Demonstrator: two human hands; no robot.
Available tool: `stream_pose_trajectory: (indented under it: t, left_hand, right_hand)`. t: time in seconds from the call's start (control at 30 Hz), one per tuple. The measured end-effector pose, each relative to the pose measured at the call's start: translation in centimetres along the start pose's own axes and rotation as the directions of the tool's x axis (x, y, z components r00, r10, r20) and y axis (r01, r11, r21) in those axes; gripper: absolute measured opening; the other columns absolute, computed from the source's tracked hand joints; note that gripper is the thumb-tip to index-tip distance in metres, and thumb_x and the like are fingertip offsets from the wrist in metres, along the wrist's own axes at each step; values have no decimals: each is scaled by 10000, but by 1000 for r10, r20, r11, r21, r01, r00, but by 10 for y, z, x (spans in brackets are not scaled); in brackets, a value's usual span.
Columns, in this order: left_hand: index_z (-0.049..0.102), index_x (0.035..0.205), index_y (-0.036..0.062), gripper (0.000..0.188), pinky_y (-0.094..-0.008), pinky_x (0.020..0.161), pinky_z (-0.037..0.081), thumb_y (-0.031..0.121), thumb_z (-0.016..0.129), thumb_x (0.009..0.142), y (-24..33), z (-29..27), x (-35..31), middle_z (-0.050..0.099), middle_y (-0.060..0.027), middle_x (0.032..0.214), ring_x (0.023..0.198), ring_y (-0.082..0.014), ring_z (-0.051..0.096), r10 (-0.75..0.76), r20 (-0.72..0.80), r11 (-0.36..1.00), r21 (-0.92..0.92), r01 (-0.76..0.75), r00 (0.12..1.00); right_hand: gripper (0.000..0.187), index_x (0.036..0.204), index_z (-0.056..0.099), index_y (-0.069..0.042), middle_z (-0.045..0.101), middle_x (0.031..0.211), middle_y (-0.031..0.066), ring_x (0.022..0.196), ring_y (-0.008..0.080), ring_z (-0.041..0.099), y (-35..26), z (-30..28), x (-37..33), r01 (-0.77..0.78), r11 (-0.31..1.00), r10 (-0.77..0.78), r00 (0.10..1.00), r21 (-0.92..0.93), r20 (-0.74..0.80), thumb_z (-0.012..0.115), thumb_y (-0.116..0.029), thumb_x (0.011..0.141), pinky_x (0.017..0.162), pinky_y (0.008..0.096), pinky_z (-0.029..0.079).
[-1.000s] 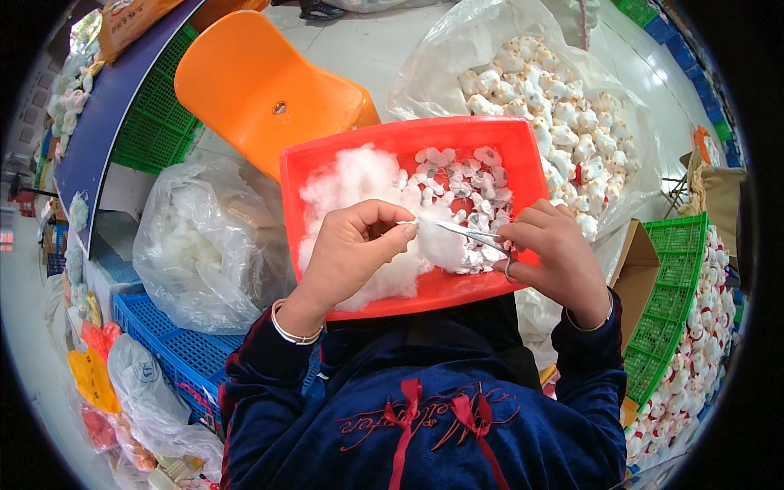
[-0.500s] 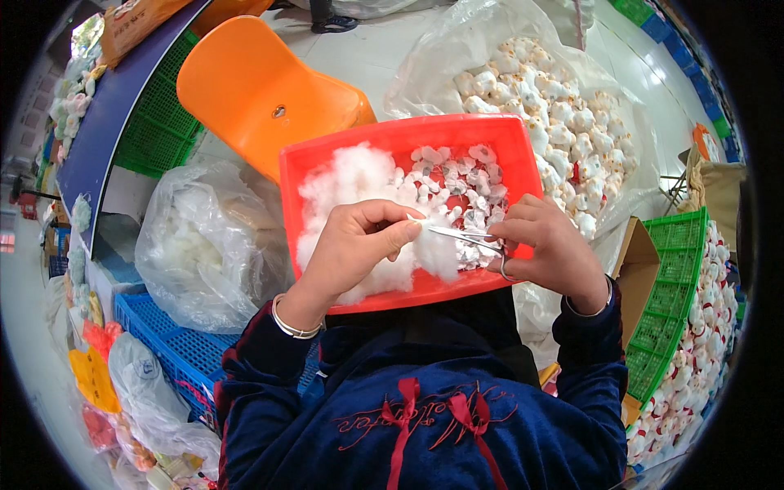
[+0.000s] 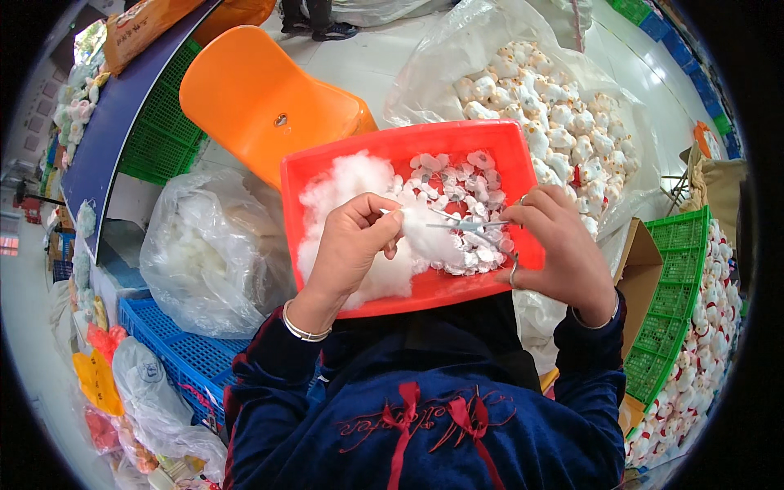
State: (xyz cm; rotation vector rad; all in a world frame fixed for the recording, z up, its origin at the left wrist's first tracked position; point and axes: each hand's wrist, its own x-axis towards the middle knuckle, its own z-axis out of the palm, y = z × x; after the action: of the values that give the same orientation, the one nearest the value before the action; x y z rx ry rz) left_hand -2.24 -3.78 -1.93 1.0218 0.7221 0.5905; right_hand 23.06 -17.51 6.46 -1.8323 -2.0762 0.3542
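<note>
Over a red plastic tub point(image 3: 400, 136) my left hand point(image 3: 343, 249) is closed in a pinch on a small white piece point(image 3: 384, 212), mostly hidden by thumb and fingers. My right hand point(image 3: 563, 249) has its fingers through the handles of small metal scissors point(image 3: 469, 225). Their blades are spread apart and point left toward the pinching fingers. White fluffy stuffing point(image 3: 351, 175) fills the tub's left side, some of it below the blades. Several small white pieces point(image 3: 490, 196) with rounded shapes lie loose in its right side.
An orange chair point(image 3: 261, 106) stands beyond the tub. A clear bag of stuffing point(image 3: 208, 253) and a blue crate point(image 3: 175, 343) are on the left. Small white stuffed figures lie in a plastic bag point(image 3: 433, 77) at far right, near a green crate point(image 3: 674, 302). Someone's dark shoes point(image 3: 335, 31) show at the top.
The right hand has drawn back to the right and its fingers have spread, opening the scissors' blades. The left hand has shifted slightly left, still pinching. More of another person's feet shows.
</note>
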Motion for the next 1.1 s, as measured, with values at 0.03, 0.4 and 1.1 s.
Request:
stream_pose_trajectory:
  t: [0.03, 0.4, 1.1]
  left_hand:
    - [658, 1031, 34, 70, -235, 593, 497, 93, 674, 997, -1, 0, 0, 629, -25, 763, 611, -93, 576, -2, -23, 1000, -3, 2, 1000]
    - [719, 1070, 2, 114, -235, 631, 528, 68, 699, 979, 4, 3, -3, 701, -54, 855, 686, -92, 641, -2, 40, 996, 88, -1, 999]
    - [720, 1093, -13, 165, -235, 641, 536, 104, 718, 977, 1, -7, -2, 708, -62, 880, 685, -97, 650, -22, 19, 999, -23, 23, 1000]
  right_hand:
    - [527, 1150, 689, -73, 638, 1101, 96, 1144, 333, 563, -3, 0, 0, 21, 1000, -20, 1000, 9, -19, 847, -162, 654, 941, 454, 475]
    - [331, 1021, 744, -125, 658, 921, 42, 970, 270, 602, 5, 10, 7, 18, 998, -12, 995, -60, 97, 841, -211, 716, 868, 423, 435]
    - [372, 1052, 731, -123, 633, 932, 49, 982, 268, 602, -2, 4, 12, 35, 991, -27, 998, -127, 59, 845, -216, 711, 842, 434, 435]
